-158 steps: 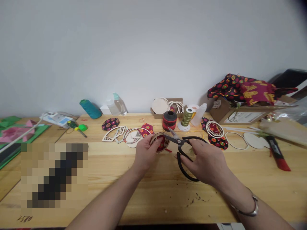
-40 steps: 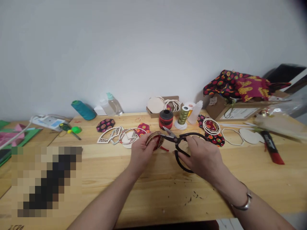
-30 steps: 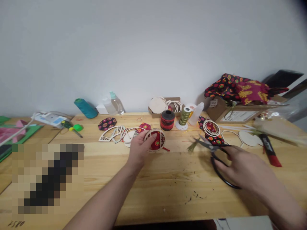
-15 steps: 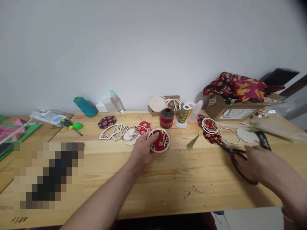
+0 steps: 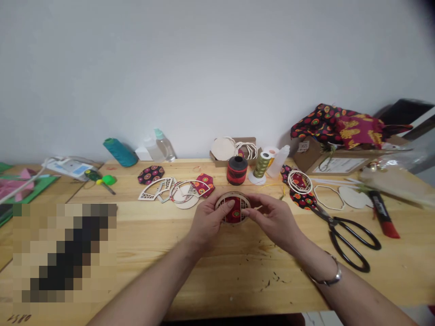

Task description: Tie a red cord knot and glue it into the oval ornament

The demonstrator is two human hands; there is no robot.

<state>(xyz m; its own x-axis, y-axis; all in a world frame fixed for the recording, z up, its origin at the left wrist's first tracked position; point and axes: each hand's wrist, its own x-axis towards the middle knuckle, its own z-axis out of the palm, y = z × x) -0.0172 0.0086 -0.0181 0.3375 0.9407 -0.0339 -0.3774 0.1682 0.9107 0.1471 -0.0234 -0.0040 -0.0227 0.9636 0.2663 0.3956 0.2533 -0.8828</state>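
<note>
A round wooden lattice ornament [image 5: 234, 218] with dark red patterned fabric inside is held upright just above the table. My left hand [image 5: 210, 215] grips its left side, thumb on the front. From the right, my right hand [image 5: 272, 215] pinches the other edge, thumb on the front and fingers behind. Black-handled scissors [image 5: 335, 222] lie on the table to the right, handles apart, the blades near a fabric-backed wooden frame [image 5: 299, 182]. Dark clippings [image 5: 272, 280] are scattered below my right hand.
Fan-shaped frames [image 5: 158, 189] and a red fabric piece [image 5: 205, 184] lie left. Behind stand a red thread spool [image 5: 237, 171], a green ribbon spool [image 5: 261, 165] and a clear bottle [image 5: 165, 145]. A black-and-red tube [image 5: 384, 215] and a fabric-topped carton [image 5: 333, 158] are right.
My right hand has let go of the scissors, which now rest on the table, and has moved left onto the ornament's right edge. My left hand still holds the ornament, shifted slightly right.
</note>
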